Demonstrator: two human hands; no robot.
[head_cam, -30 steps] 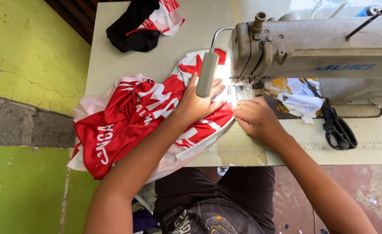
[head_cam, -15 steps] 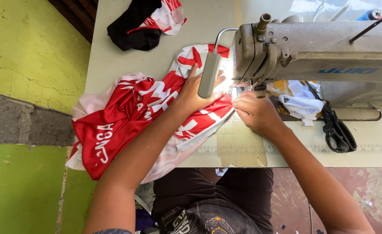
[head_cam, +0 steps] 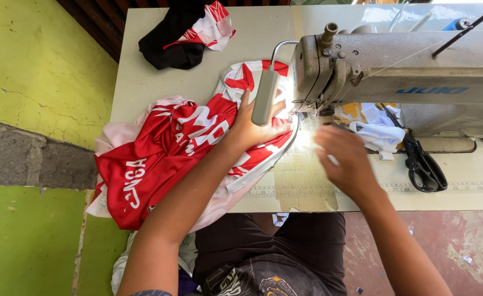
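— On the table point(head_cam: 159, 87), what's under the hands?

— A red and white shirt point(head_cam: 170, 153), bunched up. It spreads from the machine's needle area out to the left, and part of it hangs over the near left edge of the table.

— And the left hand point(head_cam: 255, 126)?

— It lies flat on the shirt, fingers spread open, pressing the cloth down just left of the needle. It grips nothing. A grey lamp point(head_cam: 265, 97) on a bent arm crosses in front of its fingers.

— The right hand point(head_cam: 345, 161)?

— It is over the table just right of the needle, near the bright spot of light. It is blurred. The fingers look loosely open, but I cannot tell whether it touches the cloth or holds anything.

— Where's the machine?

— The sewing machine point(head_cam: 406, 77) stands at the far right of the table, its head end nearest the shirt. A thin thread runs along its top.

— Anything else close by?

— Black scissors point(head_cam: 423, 167) lie on the table right of the right hand, well apart from the shirt. Some white and yellow scraps point(head_cam: 375, 129) sit under the machine's arm, between the hand and the scissors. At the far left of the table lies a black and red bundle point(head_cam: 186, 33), apart from the shirt.
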